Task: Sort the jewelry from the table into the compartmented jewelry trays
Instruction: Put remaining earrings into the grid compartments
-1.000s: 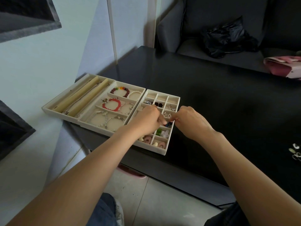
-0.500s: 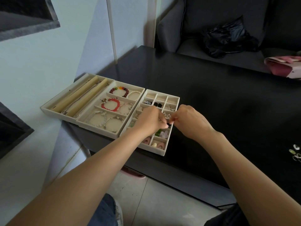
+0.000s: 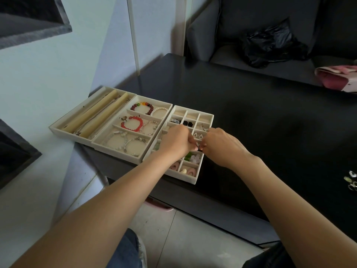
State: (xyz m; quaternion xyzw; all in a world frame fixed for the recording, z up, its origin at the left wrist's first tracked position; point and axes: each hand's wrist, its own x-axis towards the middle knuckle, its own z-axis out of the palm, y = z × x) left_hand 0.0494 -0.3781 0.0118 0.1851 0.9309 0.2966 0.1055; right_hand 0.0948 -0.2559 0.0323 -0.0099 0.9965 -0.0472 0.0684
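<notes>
Three cream jewelry trays sit side by side at the left end of a black table [image 3: 251, 113]. The small-compartment tray [image 3: 206, 114] on the right holds earrings and small pieces. The middle tray [image 3: 148, 99] holds bead bracelets, one of them red [image 3: 133, 123]. The left tray [image 3: 63, 122] holds long rolls. My left hand [image 3: 174, 142] and my right hand [image 3: 222, 146] meet fingertip to fingertip above the small-compartment tray. Both pinch one tiny jewelry piece [image 3: 198, 148], too small to identify. Several loose pieces [image 3: 350, 181] lie on the table at the far right.
A dark sofa [image 3: 251, 22] stands behind the table with a black plastic bag [image 3: 270, 43] on it. A pink and white package [image 3: 338, 78] lies at the table's far right. Tiled floor shows below the table's near edge.
Both hands have stayed together over the small-compartment tray, shifting only slightly while working the tiny piece. The trays have not moved.
</notes>
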